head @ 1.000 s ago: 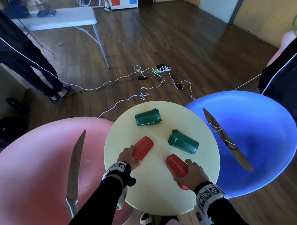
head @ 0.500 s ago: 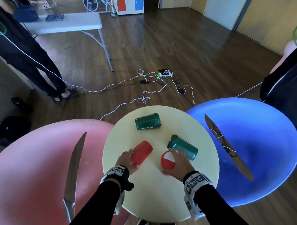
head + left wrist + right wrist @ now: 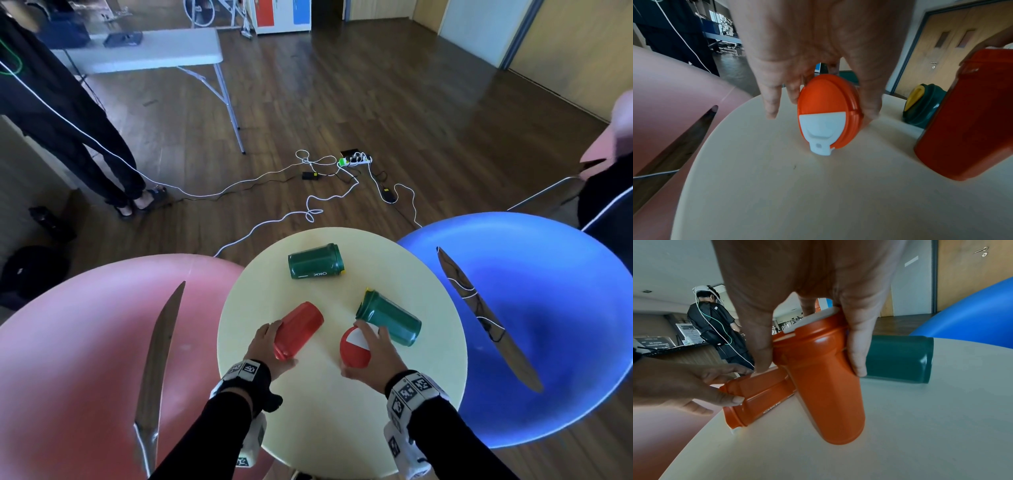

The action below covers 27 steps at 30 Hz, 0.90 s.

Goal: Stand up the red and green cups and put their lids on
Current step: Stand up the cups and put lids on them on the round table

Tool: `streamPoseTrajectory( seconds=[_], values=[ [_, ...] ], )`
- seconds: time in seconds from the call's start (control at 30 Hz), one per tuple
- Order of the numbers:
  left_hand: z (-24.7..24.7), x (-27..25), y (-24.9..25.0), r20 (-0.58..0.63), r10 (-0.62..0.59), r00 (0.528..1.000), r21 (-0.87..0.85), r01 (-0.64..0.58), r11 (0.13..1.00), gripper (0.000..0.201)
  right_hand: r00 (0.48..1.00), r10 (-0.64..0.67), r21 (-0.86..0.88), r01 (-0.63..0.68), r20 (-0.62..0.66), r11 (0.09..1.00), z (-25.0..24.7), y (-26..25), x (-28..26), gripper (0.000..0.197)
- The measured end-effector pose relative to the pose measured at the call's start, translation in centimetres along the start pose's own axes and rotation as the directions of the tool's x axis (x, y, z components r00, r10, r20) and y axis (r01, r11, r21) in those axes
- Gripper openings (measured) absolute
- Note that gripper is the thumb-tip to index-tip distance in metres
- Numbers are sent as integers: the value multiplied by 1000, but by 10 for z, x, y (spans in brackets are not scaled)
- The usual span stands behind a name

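Note:
Two red cups and two green cups, all with lids on, are on the round cream table (image 3: 342, 428). My right hand (image 3: 359, 349) grips one red cup (image 3: 828, 386) near its lid. That cup is tilted close to upright, with its base on the table and its white-flapped lid (image 3: 354, 346) facing up. My left hand (image 3: 279, 344) holds the lid end (image 3: 828, 116) of the other red cup (image 3: 299, 329), which lies on its side. One green cup (image 3: 390, 320) lies just behind my right fingers. The second green cup (image 3: 315, 262) lies at the far side.
A pink chair (image 3: 85, 359) is close on the table's left and a blue chair (image 3: 548, 325) on its right. White cables and a power strip (image 3: 354, 160) lie on the wooden floor beyond. A person (image 3: 68, 120) stands at the far left by a folding table (image 3: 154, 51).
My right hand has tipped its red cup from lying flat to nearly upright, so the lid now faces up. My left hand has stayed on the other red cup.

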State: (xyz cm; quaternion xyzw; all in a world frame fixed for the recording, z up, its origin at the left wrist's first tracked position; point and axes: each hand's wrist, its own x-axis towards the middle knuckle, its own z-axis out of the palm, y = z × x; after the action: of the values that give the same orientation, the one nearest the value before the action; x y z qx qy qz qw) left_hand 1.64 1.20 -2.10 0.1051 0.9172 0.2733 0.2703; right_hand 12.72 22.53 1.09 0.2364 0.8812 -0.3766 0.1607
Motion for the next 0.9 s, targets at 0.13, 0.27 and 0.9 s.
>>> streamPoseTrajectory(
  seconds=[0.13,0.27,0.9],
  values=[
    [3,-1,6,-22,-24,999,39,25,999,80,1000,3,-12,-3,5,1000,-1,-1,-1,92],
    [-1,-5,14,-54,-70,996,113,76,991,75,1000,4,-11,-4,9,1000,-2,-2,-2,92],
    [-9,18,77,-69,222,973,236,-200,951,71,1000,-2,-32,3,23,999,-4,-5,-5,93]
  ],
)
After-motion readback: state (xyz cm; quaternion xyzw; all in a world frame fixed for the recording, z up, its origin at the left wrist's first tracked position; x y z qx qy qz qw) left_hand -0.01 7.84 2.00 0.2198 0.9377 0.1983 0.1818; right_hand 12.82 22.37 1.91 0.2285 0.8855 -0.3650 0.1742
